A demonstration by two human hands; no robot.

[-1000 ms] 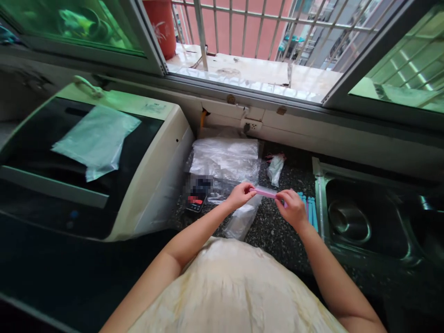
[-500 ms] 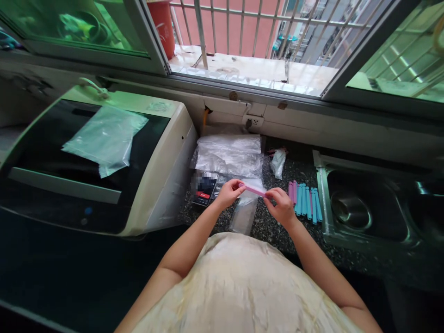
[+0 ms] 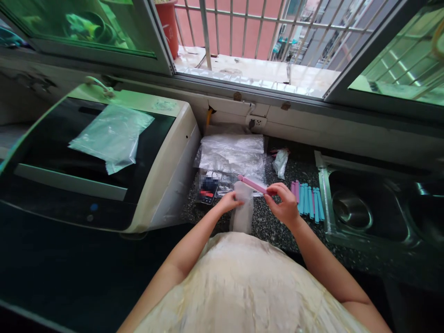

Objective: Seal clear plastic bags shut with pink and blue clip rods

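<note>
My right hand (image 3: 285, 204) pinches one end of a pink bag-sealing clip (image 3: 255, 185), which points left and slightly up over the counter. Closed at the mouth of a small translucent plastic bag (image 3: 242, 216), my left hand (image 3: 229, 202) sits just below the clip's far end. The bag hangs down toward my body. To the right of my right hand, a row of blue clips (image 3: 305, 199) lies beside a few pink clips (image 3: 294, 190) on the speckled counter.
Clear plastic bags (image 3: 232, 152) lie stacked behind my hands, with a phone (image 3: 208, 187) at their left front. A crumpled white bag (image 3: 280, 163) lies near the wall. The steel sink (image 3: 323, 194) is at right; a washing machine (image 3: 173, 152) bearing another bag (image 3: 114, 134) stands left.
My left hand has let go of the pink clip, moved slightly down and taken hold of the small plastic bag, whose top is now raised. My right hand still holds the clip.
</note>
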